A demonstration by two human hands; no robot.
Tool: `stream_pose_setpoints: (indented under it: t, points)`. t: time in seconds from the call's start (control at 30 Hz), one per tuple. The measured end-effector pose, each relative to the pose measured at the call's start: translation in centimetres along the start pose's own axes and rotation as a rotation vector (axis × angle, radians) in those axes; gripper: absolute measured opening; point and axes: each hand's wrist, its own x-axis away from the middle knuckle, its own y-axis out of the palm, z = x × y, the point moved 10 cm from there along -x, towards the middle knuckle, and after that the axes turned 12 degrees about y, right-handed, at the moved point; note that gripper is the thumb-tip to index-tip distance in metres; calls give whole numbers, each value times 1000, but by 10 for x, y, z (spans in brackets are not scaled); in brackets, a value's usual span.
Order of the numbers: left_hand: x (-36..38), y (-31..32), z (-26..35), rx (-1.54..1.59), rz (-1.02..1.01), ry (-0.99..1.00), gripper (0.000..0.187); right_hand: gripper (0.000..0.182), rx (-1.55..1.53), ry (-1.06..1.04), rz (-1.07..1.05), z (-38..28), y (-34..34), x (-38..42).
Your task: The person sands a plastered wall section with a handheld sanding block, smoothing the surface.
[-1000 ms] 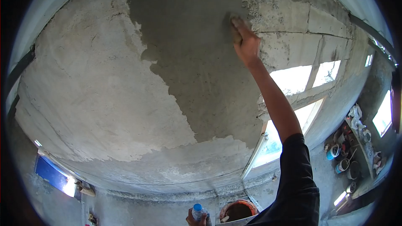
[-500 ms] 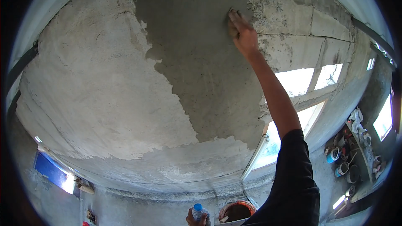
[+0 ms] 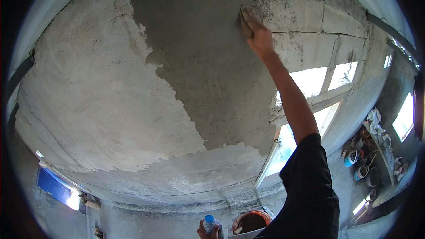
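Observation:
High on the wall, my right hand [image 3: 259,35] presses a thin, flat greyish-brown pad [image 3: 245,27] against a broad patch of dark wet plaster [image 3: 203,48]. Its fingers are closed over the pad, near the patch's right edge, where rough bare concrete begins. At the bottom of the view my left hand [image 3: 204,231] is wrapped round a clear plastic bottle [image 3: 210,224] with a blue cap. Just right of the bottle sits an orange-rimmed bucket [image 3: 267,216] with dark mix inside.
Pale older plaster [image 3: 97,93] covers the wall on the left. To the right are a bright doorway [image 3: 283,150] and window openings [image 3: 310,82]. Several buckets [image 3: 361,171] stand on the floor at far right, beside a cluttered ledge [image 3: 380,150]. A blue panel [image 3: 51,180] shows at lower left.
The view has shifted slightly, so the wall appears a little further left. My right hand stays on the plaster with the pad, turned slightly; my left hand still holds the bottle.

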Motion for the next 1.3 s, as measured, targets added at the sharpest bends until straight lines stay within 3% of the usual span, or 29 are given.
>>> stream_pose_setpoints:
  t: [0.07,0.13,0.27,0.33,0.4,0.47,0.5,0.63,0.73,0.8,0.83,0.87,0.9,0.93,0.97,1.0,1.03,1.07,1.1,1.17,1.23,1.3]
  points:
    - [0,2,1,6,-15,-14,57,69,18,182,-226,14,20,41]
    - [1,3,0,11,-29,-26,56,61,-24,32,-190,-6,8,86]
    - [9,3,-13,-7,-32,-15,55,52,-197,153,-237,4,9,112]
    - [8,2,-10,10,-33,-16,55,46,-326,354,-81,3,-17,71]
    - [3,2,1,77,-43,-82,54,46,-262,400,10,6,-25,28]
    - [12,5,-23,45,-65,-95,54,46,-187,165,206,-1,-33,-9]
    - [10,6,-25,19,-83,-110,53,46,-192,163,211,2,-28,-15]
    - [1,-2,6,65,-16,-70,51,51,-111,175,-15,-1,7,13]
    - [9,4,-14,69,2,-43,47,31,-138,470,-537,-3,35,119]
    - [13,2,-1,-235,-11,232,44,28,-315,539,-523,-26,7,192]
    - [8,2,6,-231,-8,233,44,20,-311,517,-505,-30,-1,242]
    - [2,6,23,-309,-88,301,45,18,-418,668,-658,-30,-1,301]
    - [-4,9,32,-392,-165,372,46,19,-366,717,-617,-16,3,398]
    - [-10,7,16,-394,-159,370,46,17,-575,1079,-882,-40,-27,431]
    - [-14,22,-14,-321,-298,346,48,12,-1001,1628,-944,-40,-23,571]
    - [-12,39,-31,-245,-435,324,51,10,-841,2225,-982,-67,-67,608]
    - [-43,30,7,-123,-392,-187,67,16,-909,2520,-683,-85,-92,655]
    - [-56,36,22,-123,-391,-196,67,21,-1011,2653,-503,-97,-107,705]
    - [-57,49,22,-243,-554,-253,71,22,-923,2690,-411,-109,-137,704]
    - [-44,73,-7,-410,-876,-372,87,24,-841,2697,-478,-126,-168,742]
    - [-39,93,-23,-498,-949,-347,91,25,-743,2700,-500,-131,-187,755]
    - [-32,111,-12,-557,-1154,-351,98,26,-877,2624,-264,-134,-204,714]
